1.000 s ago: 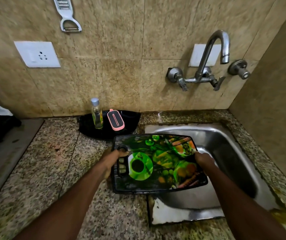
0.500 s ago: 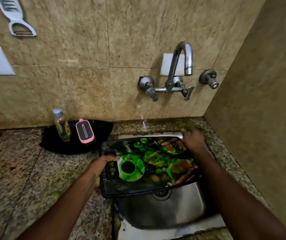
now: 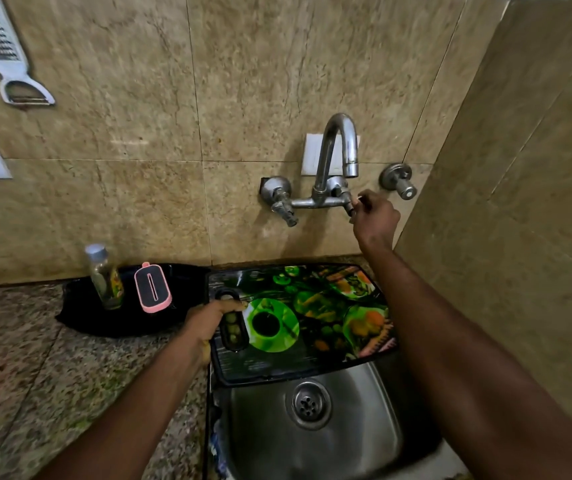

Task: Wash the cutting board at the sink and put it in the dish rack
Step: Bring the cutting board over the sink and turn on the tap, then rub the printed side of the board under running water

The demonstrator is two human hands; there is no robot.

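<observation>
Sink (image 3: 374,441) nearest me, dry, drain bare; above its far half my left hand (image 3: 208,323) is closed through the handle slot of the cutting board (image 3: 312,323), held flat. Farther back, my right hand (image 3: 374,216) pinches the tap lever (image 3: 350,206); no water shows. I judge wetting comes next: turn the lever, bring the board beneath the spout (image 3: 350,168).

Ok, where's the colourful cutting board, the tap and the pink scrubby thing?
cutting board (image 3: 312,317): head view, on its printed top face, over the sink.
tap (image 3: 338,140): head view, on the curved metal spout.
pink scrubber (image 3: 153,287): head view, on its dark middle pad, left of the board.
</observation>
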